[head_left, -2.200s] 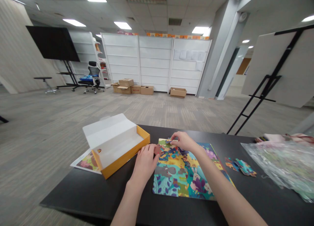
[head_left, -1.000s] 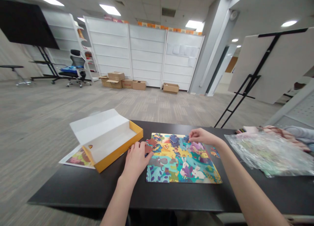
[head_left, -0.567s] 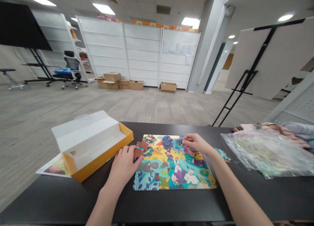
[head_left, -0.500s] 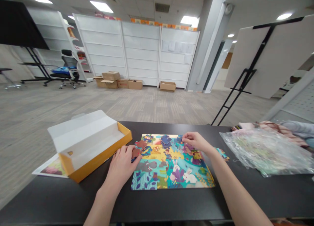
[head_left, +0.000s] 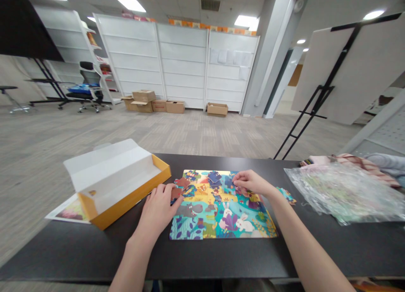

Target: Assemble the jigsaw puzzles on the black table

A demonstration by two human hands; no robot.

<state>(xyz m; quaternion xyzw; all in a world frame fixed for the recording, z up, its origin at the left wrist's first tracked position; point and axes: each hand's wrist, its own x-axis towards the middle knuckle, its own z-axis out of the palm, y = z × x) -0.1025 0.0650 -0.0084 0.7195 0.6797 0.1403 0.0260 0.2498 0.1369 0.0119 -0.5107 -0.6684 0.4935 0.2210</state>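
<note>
A colourful animal puzzle [head_left: 209, 212] lies on the dark table, with rabbits at its lower right and a hippo at its left. My left hand [head_left: 160, 205] rests at the puzzle's left edge, fingers spread beside reddish-brown pieces [head_left: 176, 193]. At the upper right part, my right hand [head_left: 251, 183] has its fingertips pinched together over the picture; whatever is between them is too small to make out. Dark blue pieces [head_left: 214, 178] lie loose on top near the upper middle. Beyond my right wrist are a few more loose pieces [head_left: 287, 196].
An open yellow box [head_left: 131, 209] with a white inside stands at the left, over a printed sheet [head_left: 68, 212]. On the right lie a clear plastic bag [head_left: 343, 195] and folded cloths [head_left: 368, 167]. The table's far edge runs behind the puzzle.
The camera view has shifted slightly. My right hand has moved a little to the left over the upper part of the puzzle; my left hand has stayed nearly in place.
</note>
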